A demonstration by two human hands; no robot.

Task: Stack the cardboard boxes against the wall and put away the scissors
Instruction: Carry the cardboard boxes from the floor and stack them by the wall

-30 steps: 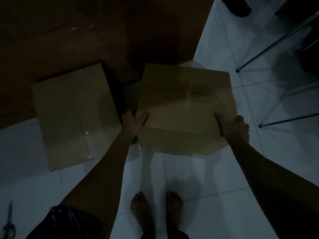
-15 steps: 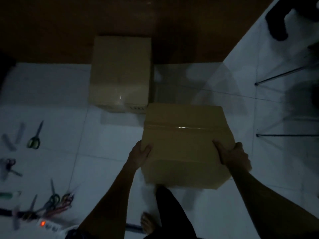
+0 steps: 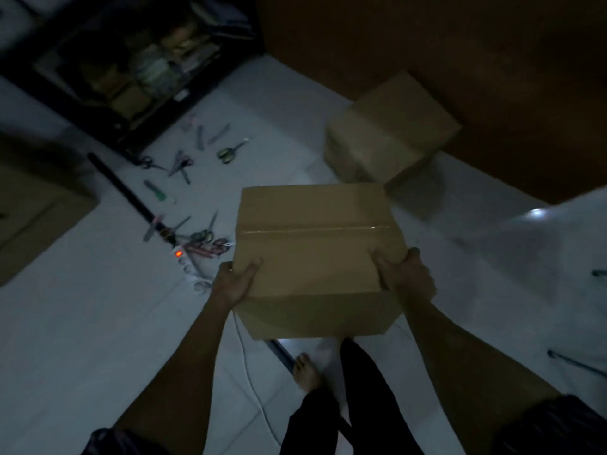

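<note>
Tiles [image 3: 82, 323] (pale, dim) under scattered scissors [image 3: 226, 153]; brown wall [image 3: 460, 60] beyond.

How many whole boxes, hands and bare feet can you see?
Whole cardboard boxes: 2, the held box and the box by the wall
Hands: 2, the left hand and the right hand, both gripping the held box
Bare feet: 1, one bare foot
Total: 5
</note>
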